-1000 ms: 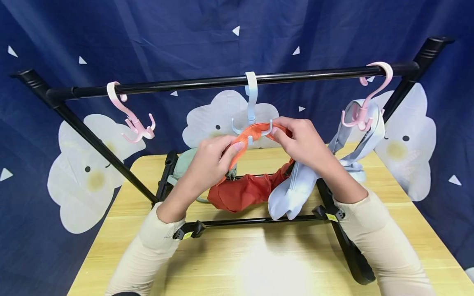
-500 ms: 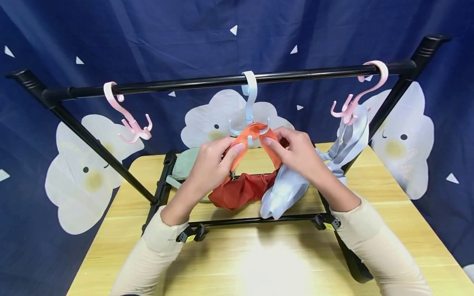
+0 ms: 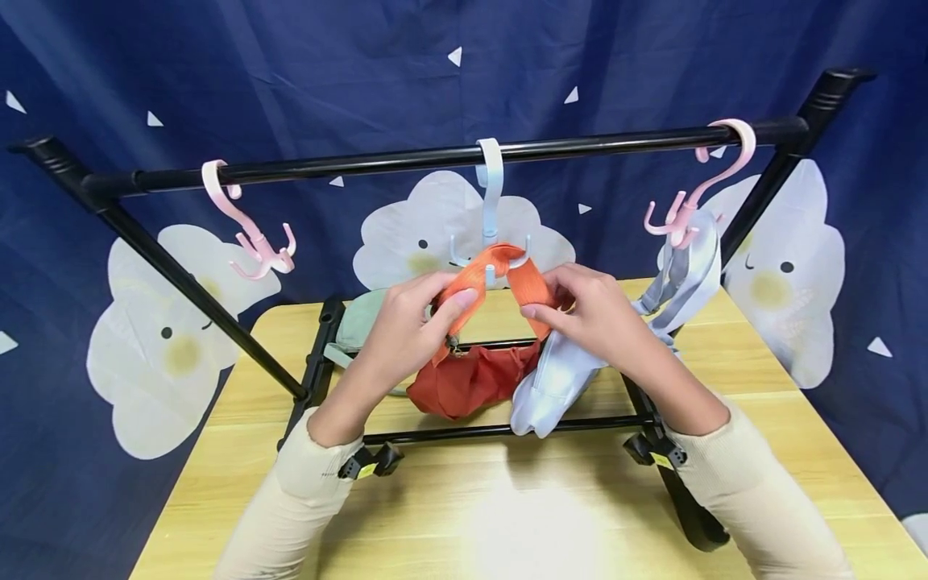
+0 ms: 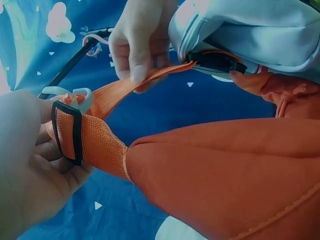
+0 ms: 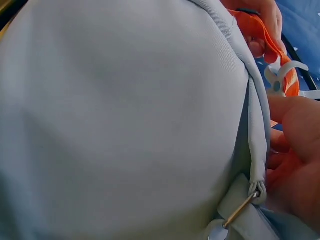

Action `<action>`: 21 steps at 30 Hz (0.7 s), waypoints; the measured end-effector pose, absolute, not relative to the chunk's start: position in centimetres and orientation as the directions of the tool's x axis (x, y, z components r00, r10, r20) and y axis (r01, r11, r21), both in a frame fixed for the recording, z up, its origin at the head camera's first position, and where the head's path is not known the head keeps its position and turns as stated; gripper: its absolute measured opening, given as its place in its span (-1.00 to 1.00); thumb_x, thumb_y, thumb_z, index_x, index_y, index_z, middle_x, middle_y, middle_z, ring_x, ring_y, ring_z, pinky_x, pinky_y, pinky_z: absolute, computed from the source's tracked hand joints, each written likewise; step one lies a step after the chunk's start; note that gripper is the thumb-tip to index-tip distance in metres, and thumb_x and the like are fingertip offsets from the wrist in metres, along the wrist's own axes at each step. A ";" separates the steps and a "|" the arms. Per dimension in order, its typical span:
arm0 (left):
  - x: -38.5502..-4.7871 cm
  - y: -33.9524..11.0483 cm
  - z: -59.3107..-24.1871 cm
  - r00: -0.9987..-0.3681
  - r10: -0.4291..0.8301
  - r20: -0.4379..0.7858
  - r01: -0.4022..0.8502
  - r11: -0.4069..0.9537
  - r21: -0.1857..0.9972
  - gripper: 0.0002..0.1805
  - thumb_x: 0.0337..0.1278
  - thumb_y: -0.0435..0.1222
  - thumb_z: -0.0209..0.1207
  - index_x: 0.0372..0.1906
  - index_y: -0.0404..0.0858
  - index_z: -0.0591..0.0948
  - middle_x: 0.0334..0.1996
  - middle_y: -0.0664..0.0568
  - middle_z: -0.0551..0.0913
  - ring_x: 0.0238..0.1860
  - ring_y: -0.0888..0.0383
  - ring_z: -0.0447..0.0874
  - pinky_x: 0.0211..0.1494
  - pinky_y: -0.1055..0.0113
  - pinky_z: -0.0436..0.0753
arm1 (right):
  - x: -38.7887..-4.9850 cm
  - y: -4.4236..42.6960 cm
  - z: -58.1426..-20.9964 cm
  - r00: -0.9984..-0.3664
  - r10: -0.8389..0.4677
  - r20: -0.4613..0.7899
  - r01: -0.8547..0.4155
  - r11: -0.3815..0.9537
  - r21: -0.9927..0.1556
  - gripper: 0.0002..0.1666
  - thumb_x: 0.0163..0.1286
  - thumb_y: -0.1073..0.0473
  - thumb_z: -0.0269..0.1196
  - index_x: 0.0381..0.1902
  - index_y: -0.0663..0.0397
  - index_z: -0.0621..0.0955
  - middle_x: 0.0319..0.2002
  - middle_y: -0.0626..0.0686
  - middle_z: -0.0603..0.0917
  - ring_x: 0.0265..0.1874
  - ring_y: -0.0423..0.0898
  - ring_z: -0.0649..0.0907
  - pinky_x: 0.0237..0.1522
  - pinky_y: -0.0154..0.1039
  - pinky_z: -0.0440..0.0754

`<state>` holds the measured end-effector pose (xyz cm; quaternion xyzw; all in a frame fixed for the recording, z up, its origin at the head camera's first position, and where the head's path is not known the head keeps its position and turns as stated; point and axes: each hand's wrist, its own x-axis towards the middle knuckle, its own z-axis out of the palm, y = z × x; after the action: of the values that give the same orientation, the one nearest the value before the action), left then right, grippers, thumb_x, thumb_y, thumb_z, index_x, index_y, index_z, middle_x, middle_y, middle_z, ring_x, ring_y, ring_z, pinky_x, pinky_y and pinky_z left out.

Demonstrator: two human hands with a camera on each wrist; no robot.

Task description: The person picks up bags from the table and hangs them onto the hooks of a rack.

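The left hand [image 3: 416, 322] pinched one side of an orange strap [image 3: 531, 294] between thumb and fingers; the right hand [image 3: 598, 310] pinched the other side, lower than a second earlier, when it was up by the hook's prongs. The red bag [image 3: 467, 383] on that strap hung over the middle of the counter [image 3: 406, 515], its long axis running left to right, roughly along the far edge, right end slightly raised; whether it touched the wood could not be told. A light blue bag [image 3: 551, 391] overlapped that end. Beyond, a green pouch [image 3: 360, 318] lay near the far left corner. The strap's bend pointed upward, looped over a light blue hook [image 3: 491, 193] on the black bar [image 3: 362, 165]. The right-hand pink hook [image 3: 680, 221] had swung leftward.
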<state>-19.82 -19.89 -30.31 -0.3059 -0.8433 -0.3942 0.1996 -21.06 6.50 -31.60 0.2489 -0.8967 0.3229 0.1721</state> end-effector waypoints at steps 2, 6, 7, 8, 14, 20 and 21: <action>-19.8 -20.1 -30.3 -0.730 0.354 0.585 0.677 0.494 0.546 -0.78 0.39 -0.21 0.30 -0.04 -0.26 0.74 -0.45 0.01 0.60 -0.41 0.19 0.51 -0.39 0.38 0.51 | -20.9 6.5 -31.8 -0.805 -0.348 0.480 -0.571 0.675 -0.468 -0.68 0.24 0.10 0.55 -0.14 0.15 0.73 -0.33 0.04 0.69 -0.36 -0.10 0.66 -0.26 -0.18 0.66; -19.7 -20.6 -30.4 -0.711 0.348 0.611 0.695 0.485 0.531 -0.82 0.38 -0.23 0.31 -0.08 -0.25 0.74 -0.44 0.03 0.62 -0.38 0.20 0.53 -0.35 0.38 0.51 | -20.2 6.4 -31.9 -0.781 -0.329 0.531 -0.583 0.688 -0.431 -0.64 0.18 0.14 0.58 -0.14 0.16 0.71 -0.28 0.06 0.68 -0.30 -0.05 0.66 -0.20 -0.12 0.68; -19.7 -20.7 -30.5 -0.705 0.347 0.618 0.700 0.479 0.530 -0.82 0.38 -0.24 0.30 -0.07 -0.26 0.74 -0.43 0.03 0.64 -0.36 0.20 0.55 -0.33 0.37 0.52 | -20.0 6.4 -32.0 -0.770 -0.321 0.551 -0.588 0.692 -0.419 -0.62 0.16 0.14 0.59 -0.13 0.17 0.71 -0.27 0.07 0.68 -0.29 -0.04 0.66 -0.19 -0.10 0.69; -19.7 -20.9 -30.5 -0.700 0.346 0.625 0.705 0.476 0.526 -0.82 0.38 -0.25 0.30 -0.06 -0.26 0.74 -0.41 0.03 0.65 -0.34 0.20 0.57 -0.30 0.33 0.54 | -19.8 6.4 -32.0 -0.758 -0.314 0.571 -0.594 0.693 -0.408 -0.60 0.15 0.15 0.60 -0.12 0.18 0.70 -0.26 0.08 0.68 -0.29 -0.03 0.66 -0.19 -0.09 0.70; -19.6 -21.9 -30.8 -0.688 0.342 0.640 0.714 0.481 0.510 -0.73 0.40 -0.27 0.28 0.08 -0.29 0.74 -0.25 -0.03 0.78 -0.23 0.16 0.69 -0.10 0.23 0.67 | -18.4 5.9 -31.7 -0.708 -0.301 0.639 -0.620 0.697 -0.359 -0.54 0.15 0.21 0.59 -0.02 0.26 0.70 -0.20 0.14 0.72 -0.28 0.05 0.73 -0.18 -0.03 0.75; -19.4 -22.5 -31.0 -0.698 0.345 0.627 0.702 0.499 0.507 -0.70 0.40 -0.27 0.28 0.13 -0.28 0.73 -0.20 -0.01 0.80 -0.18 0.17 0.73 -0.06 0.28 0.68 | -17.6 5.7 -31.6 -0.714 -0.281 0.641 -0.602 0.715 -0.357 -0.50 0.16 0.18 0.59 0.01 0.27 0.69 -0.17 0.16 0.71 -0.23 0.07 0.75 -0.17 -0.01 0.79; -19.3 -22.6 -31.1 -0.698 0.346 0.627 0.703 0.499 0.507 -0.70 0.40 -0.27 0.28 0.13 -0.28 0.73 -0.19 -0.01 0.80 -0.17 0.16 0.73 -0.06 0.27 0.68 | -17.6 5.7 -31.6 -0.711 -0.281 0.644 -0.604 0.713 -0.355 -0.49 0.16 0.18 0.59 0.01 0.27 0.69 -0.16 0.16 0.71 -0.23 0.07 0.76 -0.17 -0.01 0.79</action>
<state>-19.34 -22.58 -31.06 -0.3141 -0.8350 -0.3895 0.2290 -17.56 5.65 -31.58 0.2514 -0.8806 0.2832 0.2850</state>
